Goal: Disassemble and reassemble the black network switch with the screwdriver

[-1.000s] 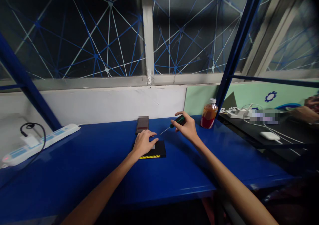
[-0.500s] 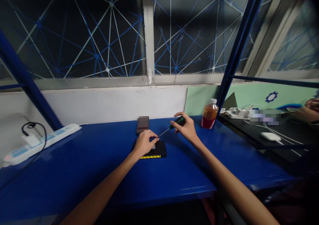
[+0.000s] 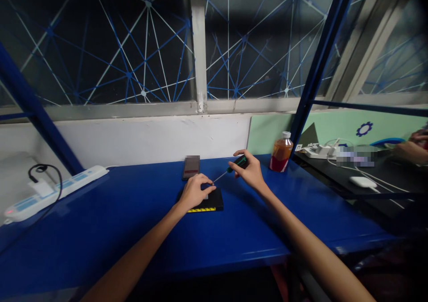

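Note:
My right hand (image 3: 250, 172) grips the black and green handle of a screwdriver (image 3: 239, 162), whose thin shaft slants down to the left. The shaft's tip ends at the fingertips of my left hand (image 3: 196, 189). Those fingers are pinched together above a flat black box (image 3: 214, 200) with a yellow-and-black striped front edge. Whatever sits between the left fingertips, at the tip, is too small or hidden to make out. A small greyish patch shows on the box top under the fingers. Just behind the left hand lies a phone (image 3: 191, 168).
A bottle of amber drink (image 3: 281, 153) stands at the back right of the blue table (image 3: 133, 230). On the left lies a white power strip (image 3: 67, 190) with a black cable. Beyond the blue post, a black table (image 3: 377, 190) holds a white case and cables; another person's hand (image 3: 414, 149) shows there.
Hardly anything differs: both hands, the screwdriver and the box hold nearly the same places. At the far right, the other person's hand has shifted slightly.

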The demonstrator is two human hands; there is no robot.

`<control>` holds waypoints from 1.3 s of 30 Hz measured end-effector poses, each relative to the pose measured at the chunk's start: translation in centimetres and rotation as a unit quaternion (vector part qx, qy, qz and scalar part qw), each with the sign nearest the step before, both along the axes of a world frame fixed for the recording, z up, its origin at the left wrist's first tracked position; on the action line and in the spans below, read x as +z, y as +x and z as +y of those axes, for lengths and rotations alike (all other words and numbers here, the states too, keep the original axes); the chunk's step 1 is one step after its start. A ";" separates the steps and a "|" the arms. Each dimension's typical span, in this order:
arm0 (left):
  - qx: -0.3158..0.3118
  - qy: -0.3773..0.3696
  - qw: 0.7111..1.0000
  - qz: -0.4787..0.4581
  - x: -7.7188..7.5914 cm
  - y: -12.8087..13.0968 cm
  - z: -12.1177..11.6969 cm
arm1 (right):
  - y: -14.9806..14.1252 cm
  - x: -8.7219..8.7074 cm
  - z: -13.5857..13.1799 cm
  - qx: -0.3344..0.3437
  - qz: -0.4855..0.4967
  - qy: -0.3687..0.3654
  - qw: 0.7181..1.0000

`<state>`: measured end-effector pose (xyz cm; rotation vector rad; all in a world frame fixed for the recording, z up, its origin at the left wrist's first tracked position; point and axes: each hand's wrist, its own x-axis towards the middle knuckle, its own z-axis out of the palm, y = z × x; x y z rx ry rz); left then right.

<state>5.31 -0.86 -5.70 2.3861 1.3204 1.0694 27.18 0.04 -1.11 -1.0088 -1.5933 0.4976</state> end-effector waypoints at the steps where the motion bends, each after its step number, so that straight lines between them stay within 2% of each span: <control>1: -0.002 -0.002 1.000 -0.002 0.0 0.0 0.0 | 0.0 0.0 0.0 0.000 0.000 0.000 1.000; 17: -0.017 0.001 1.000 -0.013 0.0 0.1 0.0 | 0.1 0.0 0.1 -0.008 -0.008 0.008 1.000; 31: 0.028 0.023 0.999 0.006 -0.1 0.0 0.0 | 0.2 -0.1 0.1 -0.014 -0.017 0.019 1.000; 39: 0.014 0.022 1.000 0.000 -0.2 -0.1 0.2 | 0.1 -0.1 0.0 -0.019 -0.016 0.020 0.999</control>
